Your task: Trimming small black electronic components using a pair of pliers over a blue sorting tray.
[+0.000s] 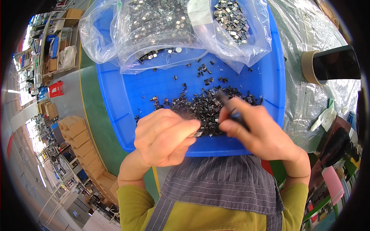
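Over the near part of a blue plastic bin (110, 88), my left hand (163, 134) is closed in a pinch. What its fingertips hold is blurred and cannot be made out. My right hand (260, 129) wraps round a dark stick-like tool (239, 117), smeared by motion, whose upper end points up and left over the pile. Below and between both hands lies a heap of small black parts (208, 104), some with shiny faces. A few more are scattered farther back on the bin floor.
Clear plastic bags (154, 42) holding small metallic blocks (231, 21) rest across the bin's far side. To the right, a tape roll (308, 67) with a black object against it and a white glove (325, 117) lie on plastic sheeting. Cardboard boxes (79, 138) stand at left.
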`<state>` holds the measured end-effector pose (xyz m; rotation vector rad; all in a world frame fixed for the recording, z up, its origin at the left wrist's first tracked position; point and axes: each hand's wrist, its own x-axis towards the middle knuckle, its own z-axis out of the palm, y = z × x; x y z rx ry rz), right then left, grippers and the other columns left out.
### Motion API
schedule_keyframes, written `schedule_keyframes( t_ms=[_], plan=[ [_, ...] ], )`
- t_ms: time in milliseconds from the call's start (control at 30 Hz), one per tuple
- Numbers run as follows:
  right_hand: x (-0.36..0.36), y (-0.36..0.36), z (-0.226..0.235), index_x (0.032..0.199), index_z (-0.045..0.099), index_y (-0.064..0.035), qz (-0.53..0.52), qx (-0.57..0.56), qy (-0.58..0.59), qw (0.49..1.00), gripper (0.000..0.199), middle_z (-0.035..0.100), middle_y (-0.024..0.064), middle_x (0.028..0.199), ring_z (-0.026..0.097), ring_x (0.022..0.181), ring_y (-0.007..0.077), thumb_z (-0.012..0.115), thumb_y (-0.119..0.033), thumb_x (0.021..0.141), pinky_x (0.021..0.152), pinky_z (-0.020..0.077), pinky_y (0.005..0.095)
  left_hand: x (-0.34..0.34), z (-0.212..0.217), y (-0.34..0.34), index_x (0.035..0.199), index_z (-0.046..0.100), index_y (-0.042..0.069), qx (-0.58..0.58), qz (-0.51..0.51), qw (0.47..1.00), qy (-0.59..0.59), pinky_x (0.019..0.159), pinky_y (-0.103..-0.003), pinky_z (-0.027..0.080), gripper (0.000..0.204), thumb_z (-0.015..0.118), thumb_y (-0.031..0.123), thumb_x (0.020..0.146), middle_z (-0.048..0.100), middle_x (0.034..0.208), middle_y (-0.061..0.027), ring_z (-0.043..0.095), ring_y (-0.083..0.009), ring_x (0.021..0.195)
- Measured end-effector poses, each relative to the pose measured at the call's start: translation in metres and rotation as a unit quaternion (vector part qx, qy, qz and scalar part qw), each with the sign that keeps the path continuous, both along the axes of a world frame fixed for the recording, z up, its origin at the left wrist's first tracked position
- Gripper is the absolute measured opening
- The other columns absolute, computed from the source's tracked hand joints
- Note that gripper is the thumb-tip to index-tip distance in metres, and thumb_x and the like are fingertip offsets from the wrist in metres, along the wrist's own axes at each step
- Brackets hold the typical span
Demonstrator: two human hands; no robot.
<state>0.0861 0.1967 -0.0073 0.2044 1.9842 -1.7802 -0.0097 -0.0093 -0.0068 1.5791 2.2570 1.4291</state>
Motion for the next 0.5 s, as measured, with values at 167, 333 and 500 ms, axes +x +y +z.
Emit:
schedule_keyframes(
  t_ms=[167, 333, 500],
  plan=[
    [0.001, 0.002, -0.007, 0.104, 0.051, 0.001, 0.046, -0.025, 0.043, 0.998, 0.021, 0.063, 0.0228, 0.09, 0.06, 0.089, 0.0434, 0.058, -0.014, 0.091, 0.072, 0.0471, 0.0459, 0.007, -0.011, 0.006, 0.095, 0.063, -0.002, -0.012, 0.057, 0.998, -0.017, 0.05, -0.031, 0.052, 0.026, 0.072, -0.004, 0.071, 0.066, 0.082, -0.0144, 0.065, -0.0229, 0.063],
    [0.004, 0.003, -0.008, 0.107, 0.052, -0.0005, 0.066, -0.075, 0.031, 0.995, 0.022, 0.063, 0.0223, 0.091, 0.06, 0.09, 0.0426, 0.058, -0.013, 0.09, 0.074, 0.0469, 0.045, 0.005, -0.01, 0.003, 0.108, 0.055, 0.0, -0.032, 0.008, 0.999, 0.006, 0.054, -0.026, 0.056, 0.028, 0.061, -0.012, 0.083, 0.065, 0.099, -0.0236, 0.068, -0.0192, 0.069],
    [0.005, 0.008, -0.007, 0.105, 0.053, -0.0016, 0.069, -0.076, 0.022, 0.994, 0.019, 0.064, 0.0213, 0.089, 0.063, 0.086, 0.0403, 0.059, -0.012, 0.09, 0.071, 0.0479, 0.0427, 0.005, -0.01, 0.008, 0.107, 0.053, 0.001, -0.043, -0.013, 0.999, 0.01, 0.057, -0.026, 0.058, 0.03, 0.063, -0.012, 0.081, 0.066, 0.098, -0.0236, 0.069, -0.0205, 0.072]
  ],
)
